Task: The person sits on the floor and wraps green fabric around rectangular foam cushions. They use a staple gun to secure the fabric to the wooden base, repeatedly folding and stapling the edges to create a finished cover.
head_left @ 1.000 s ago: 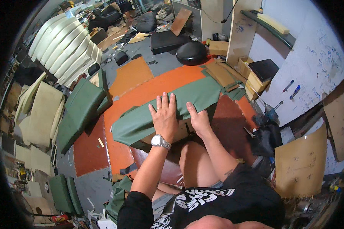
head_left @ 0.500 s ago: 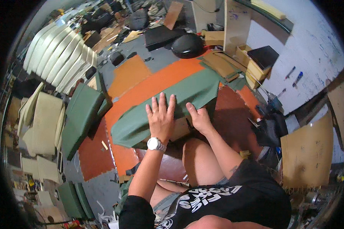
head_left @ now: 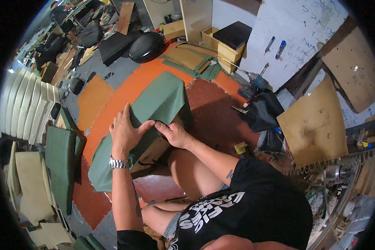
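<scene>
In front of me lies a green leather-like cover (head_left: 158,93), draped over a long block whose tan side (head_left: 155,151) shows below the cover's near edge. Flat on the cover rests my left hand (head_left: 126,130), fingers stretched out and thumb reaching right; a metal-band watch is on that wrist. My right hand (head_left: 176,135) is closed at the near edge, its thumb pressing the green material beside the left thumb. Its other fingers are curled and partly hidden at the edge.
Green padded panels (head_left: 60,166) and stacked white cushions (head_left: 27,106) stand at left. Brown boards (head_left: 187,56) lie beyond the cover. A power drill (head_left: 258,79), black material (head_left: 264,110) and a tan marked board (head_left: 314,123) are at right. Another person (head_left: 59,14) is far back left.
My view has swung, shifting the scene leftward. My right thumb has come down onto the cover's edge near my left thumb. The left hand has turned, its thumb spread toward the right hand.
</scene>
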{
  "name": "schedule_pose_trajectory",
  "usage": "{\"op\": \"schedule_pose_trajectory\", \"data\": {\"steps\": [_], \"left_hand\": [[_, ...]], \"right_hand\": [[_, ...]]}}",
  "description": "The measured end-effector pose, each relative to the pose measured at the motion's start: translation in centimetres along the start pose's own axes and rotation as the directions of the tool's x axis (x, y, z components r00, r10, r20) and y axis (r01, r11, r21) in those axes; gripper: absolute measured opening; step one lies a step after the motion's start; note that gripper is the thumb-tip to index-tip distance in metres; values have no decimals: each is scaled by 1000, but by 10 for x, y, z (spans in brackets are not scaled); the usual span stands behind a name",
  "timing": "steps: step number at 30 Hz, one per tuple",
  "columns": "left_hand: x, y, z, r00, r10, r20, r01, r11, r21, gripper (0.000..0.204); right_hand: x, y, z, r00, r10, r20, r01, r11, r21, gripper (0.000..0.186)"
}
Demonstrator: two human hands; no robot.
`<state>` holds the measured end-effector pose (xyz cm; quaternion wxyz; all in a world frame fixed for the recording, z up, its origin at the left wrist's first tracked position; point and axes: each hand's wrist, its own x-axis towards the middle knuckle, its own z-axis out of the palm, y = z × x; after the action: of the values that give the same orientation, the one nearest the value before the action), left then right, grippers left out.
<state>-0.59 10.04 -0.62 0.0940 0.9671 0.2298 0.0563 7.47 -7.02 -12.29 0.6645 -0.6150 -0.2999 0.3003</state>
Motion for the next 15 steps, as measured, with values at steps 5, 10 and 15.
{"op": "schedule_pose_trajectory", "data": {"steps": [5, 10, 15], "left_hand": [[-4, 20, 6, 992, -62, -113, 83, 978, 191, 113], [-12, 25, 16, 968, -27, -250, 86, 970, 227, 109], [-11, 28, 22, 961, -83, -264, 144, 964, 222, 108]], "right_hand": [[16, 47, -24, 994, 71, 81, -35, 923, -383, 40], [-86, 160, -136, 899, 437, -37, -303, 559, -772, 34], [-279, 248, -224, 558, 577, -596, -727, -6, -687, 64]]}}
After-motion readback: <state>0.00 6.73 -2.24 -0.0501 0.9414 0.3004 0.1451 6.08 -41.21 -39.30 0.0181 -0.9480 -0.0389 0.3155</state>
